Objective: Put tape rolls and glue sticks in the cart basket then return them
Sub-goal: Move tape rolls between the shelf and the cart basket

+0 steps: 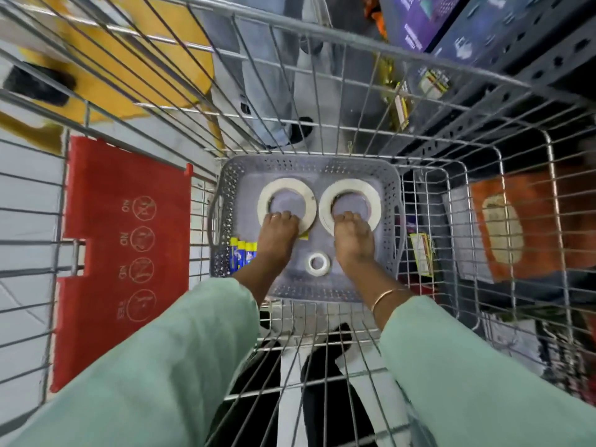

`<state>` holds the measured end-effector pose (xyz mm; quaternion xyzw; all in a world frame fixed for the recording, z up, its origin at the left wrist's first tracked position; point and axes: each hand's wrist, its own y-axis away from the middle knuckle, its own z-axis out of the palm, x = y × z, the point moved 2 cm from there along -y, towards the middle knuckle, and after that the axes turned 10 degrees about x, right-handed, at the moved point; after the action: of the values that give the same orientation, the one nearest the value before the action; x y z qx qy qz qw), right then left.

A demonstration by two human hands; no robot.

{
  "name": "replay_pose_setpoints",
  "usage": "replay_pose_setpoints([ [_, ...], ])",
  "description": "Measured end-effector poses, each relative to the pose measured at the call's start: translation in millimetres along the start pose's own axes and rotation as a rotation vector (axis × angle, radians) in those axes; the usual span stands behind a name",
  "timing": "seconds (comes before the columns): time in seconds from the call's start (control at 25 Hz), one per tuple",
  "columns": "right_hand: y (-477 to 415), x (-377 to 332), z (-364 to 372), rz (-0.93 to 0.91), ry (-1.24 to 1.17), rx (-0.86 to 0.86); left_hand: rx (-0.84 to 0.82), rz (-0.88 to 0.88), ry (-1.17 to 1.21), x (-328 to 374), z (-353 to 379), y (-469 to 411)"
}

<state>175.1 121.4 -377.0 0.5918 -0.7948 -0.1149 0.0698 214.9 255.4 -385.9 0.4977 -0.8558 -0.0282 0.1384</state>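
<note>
While both hands reach down into the grey basket (225,201) sitting at the middle of the frame inside the wire cart (354,343), each one settles on a big tape roll: the left hand (278,232) has its fingers (281,217) curled over the near rim of the left roll (286,204), and the right hand (354,235) does the same with its fingers (348,217) hooked into the hole of the right roll (350,204). Fingers on both sides look bunched together over the rims, though the thumbs are hidden underneath, so whether each roll is truly pinched I cannot tell. Both rolls lie flat on the basket floor, side by side and just apart. Nearer the bottom of the frame, a small roll (318,264) lies between the two wrists, and the glue sticks (242,253) line up at the basket's lower left wall, partly hidden by the left wrist. Whether these rolls are being set down or taken back up, I can't call from this. Either way, the tidy way is to keep a thumb under the outer edge and fingers through the core, move each roll level, and keep the wrists clear of the small roll and the glue sticks so nothing gets swept aside. Watch the basket walls on the way past; a tilted roll could catch there.
</note>
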Motion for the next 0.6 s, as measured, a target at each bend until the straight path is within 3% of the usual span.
replay_pose_setpoints([
  [0.16,11.3,2.1,-31.9,-0.033,0.058,0.093,0.010,-0.046,0.099,5.9,-25.9,10.0],
  [0.24,22.9,5.7,-72.9,-0.004,-0.006,0.035,0.069,-0.057,0.147,17.4,-56.5,16.1],
  [0.4,61.3,27.1,-169.7,0.081,-0.125,0.253,0.244,0.098,0.174,54.1,-131.2,33.1],
  [0.48,87.7,42.6,-217.6,0.091,-0.172,0.444,0.360,0.190,0.198,78.6,-167.3,39.2],
  [0.6,134.2,83.2,-281.7,0.183,-0.107,0.656,0.500,0.316,0.290,133.0,-217.7,43.9],
])
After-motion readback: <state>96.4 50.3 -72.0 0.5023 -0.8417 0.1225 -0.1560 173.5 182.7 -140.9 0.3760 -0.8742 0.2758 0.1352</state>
